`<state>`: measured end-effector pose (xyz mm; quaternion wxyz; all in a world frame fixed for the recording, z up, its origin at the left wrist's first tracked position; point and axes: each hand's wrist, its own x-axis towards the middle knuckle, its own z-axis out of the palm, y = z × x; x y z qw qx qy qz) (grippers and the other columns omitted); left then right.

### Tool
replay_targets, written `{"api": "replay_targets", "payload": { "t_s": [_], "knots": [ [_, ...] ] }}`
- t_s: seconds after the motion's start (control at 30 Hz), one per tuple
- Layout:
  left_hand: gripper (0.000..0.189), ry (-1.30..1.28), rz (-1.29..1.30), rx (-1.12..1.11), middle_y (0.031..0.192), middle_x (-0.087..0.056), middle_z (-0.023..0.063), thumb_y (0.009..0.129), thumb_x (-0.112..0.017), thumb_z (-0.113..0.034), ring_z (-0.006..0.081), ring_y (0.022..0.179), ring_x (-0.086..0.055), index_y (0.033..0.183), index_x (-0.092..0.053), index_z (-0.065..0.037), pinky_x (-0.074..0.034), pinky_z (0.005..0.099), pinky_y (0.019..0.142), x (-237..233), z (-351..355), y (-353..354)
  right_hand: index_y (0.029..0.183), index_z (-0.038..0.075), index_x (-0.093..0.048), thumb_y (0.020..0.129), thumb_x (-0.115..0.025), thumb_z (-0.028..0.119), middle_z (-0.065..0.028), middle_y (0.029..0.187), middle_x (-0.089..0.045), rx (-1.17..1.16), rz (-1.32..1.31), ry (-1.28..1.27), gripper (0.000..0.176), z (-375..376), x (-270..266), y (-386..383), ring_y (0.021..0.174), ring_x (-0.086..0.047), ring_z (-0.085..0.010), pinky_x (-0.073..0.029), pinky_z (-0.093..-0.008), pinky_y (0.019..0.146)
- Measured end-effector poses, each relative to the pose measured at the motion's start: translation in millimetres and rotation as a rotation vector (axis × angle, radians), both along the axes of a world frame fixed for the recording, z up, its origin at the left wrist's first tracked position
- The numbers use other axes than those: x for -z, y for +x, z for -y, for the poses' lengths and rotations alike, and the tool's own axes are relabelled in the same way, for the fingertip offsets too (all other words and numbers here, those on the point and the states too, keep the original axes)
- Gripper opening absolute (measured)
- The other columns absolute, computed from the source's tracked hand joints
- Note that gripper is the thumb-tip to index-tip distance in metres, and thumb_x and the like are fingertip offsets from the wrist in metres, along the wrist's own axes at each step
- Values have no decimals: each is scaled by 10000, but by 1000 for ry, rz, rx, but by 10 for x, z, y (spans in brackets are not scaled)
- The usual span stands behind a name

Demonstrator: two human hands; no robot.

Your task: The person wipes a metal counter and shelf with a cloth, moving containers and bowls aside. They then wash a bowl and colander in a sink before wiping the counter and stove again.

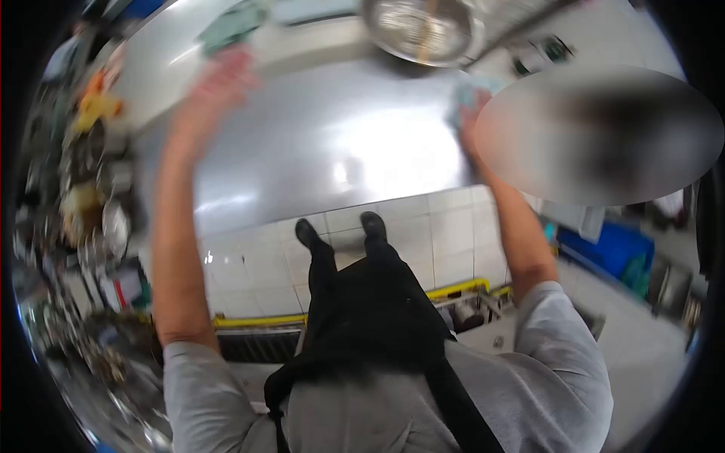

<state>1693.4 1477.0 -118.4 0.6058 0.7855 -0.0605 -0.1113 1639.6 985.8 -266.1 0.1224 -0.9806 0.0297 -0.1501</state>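
Left hand (219, 83) pins a green cloth (234, 26) at the bench's (325, 151) far edge, right hand (472, 128) a blue cloth (467, 94) — fingers blurred, cannot tell.

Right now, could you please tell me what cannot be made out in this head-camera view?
All in the head view:
- Left hand: motion-blurred; whether it grips the green cloth, cut by the top edge, is unclear.
- Right hand: fingers indistinct against the blue cloth, beside the blurred oval patch.
- Metal bowl: cropped by the top edge; contents unreadable.
- Shelf clutter at left: smeared by lens distortion.
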Motion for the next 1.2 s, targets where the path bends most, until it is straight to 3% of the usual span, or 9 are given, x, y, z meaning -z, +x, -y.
{"api": "replay_targets", "payload": {
  "t_s": [0.03, 0.07, 0.13, 0.23, 0.33, 0.5, 0.73, 0.93, 1.2],
  "knots": [
    [556, 68, -194, 202, 1341, -645, 70, 949, -659, -359, 177, 1113, -647, 1405, -572, -53, -459, 305, 975, 12, 18, -476, 1407, 3, -543, 974, -568, 277, -260, 1393, -574, 120, 14, 98, 514, 305, 342, 62, 1278, -547, -421, -438, -485, 1085],
    [470, -349, -274, 279, 1272, -676, 69, 986, -642, -331, 154, 1071, -659, 1358, -609, -47, -483, 302, 941, 374, -12, -1077, 1424, 27, -537, 1010, -517, 236, -260, 1357, -598, -51, -282, -416, 464, 688, 599, -18, 1251, -566, -414, -463, -489, 1059],
    [381, -14, -704, 202, 1085, -704, 6, 1030, -623, -350, 123, 966, -658, 1293, -655, -76, -518, 345, 849, 599, 29, -2215, 1448, 36, -517, 1038, -470, 201, -274, 1253, -656, -95, -244, -198, 444, 1144, 939, -449, 1079, -665, -397, -524, -478, 971],
    [436, 515, -748, 11, 825, -704, 154, 927, -682, -481, 273, 841, -706, 927, -720, -47, -540, 399, 759, 1300, -96, -3931, 1425, 49, -537, 1070, -390, 441, -152, 1280, -676, 330, -543, 1513, 549, 945, 556, -1493, 1149, -646, -319, -536, -524, 957],
    [377, 484, -900, -165, 806, -709, 166, 850, -758, -413, 330, 818, -708, 875, -719, -39, -550, 419, 735, 1580, -44, -5209, 1336, -12, -566, 1064, -354, 455, -160, 1261, -672, 325, -1026, 1805, 580, 1401, 1216, -2317, 1131, -649, -340, -537, -520, 988],
    [330, 272, -886, -536, 817, -709, 167, 797, -811, -336, 320, 822, -712, 885, -719, -32, -552, 415, 736, 1817, 51, -5958, 1186, 36, -638, 1064, -386, 450, -134, 979, -721, 252, -1361, 1293, 500, -332, 1185, -2153, 809, -696, -283, -583, -438, 645],
    [239, -47, -834, -117, 875, -729, 158, 832, -778, -292, 330, 855, -708, 910, -737, -70, -554, 428, 778, 1649, -786, -6143, 1111, -25, -660, 1020, -562, 420, -158, 962, -715, -543, -1037, 38, 465, -3200, 1662, -1716, 899, -671, -267, -514, -384, 827],
    [240, -157, -507, -807, 1061, -669, 124, 899, -724, -252, 318, 1022, -652, 1052, -714, -67, -536, 402, 826, 2281, -1806, -5651, 1298, -35, -608, 1013, -581, 442, -265, 1120, -705, -751, -901, 132, 556, -5858, 1449, -1921, 1076, -665, -424, -488, -413, 975],
    [249, -411, -643, -957, 1082, -658, 113, 921, -704, -201, 254, 1039, -636, 1130, -702, -66, -509, 344, 868, 2965, -2517, -5743, 1384, -111, -495, 1045, -514, 407, -320, 1393, -539, -683, -427, 44, 619, -7709, 2421, -1202, 1297, -514, -440, -369, -453, 1111]
  ]
}}
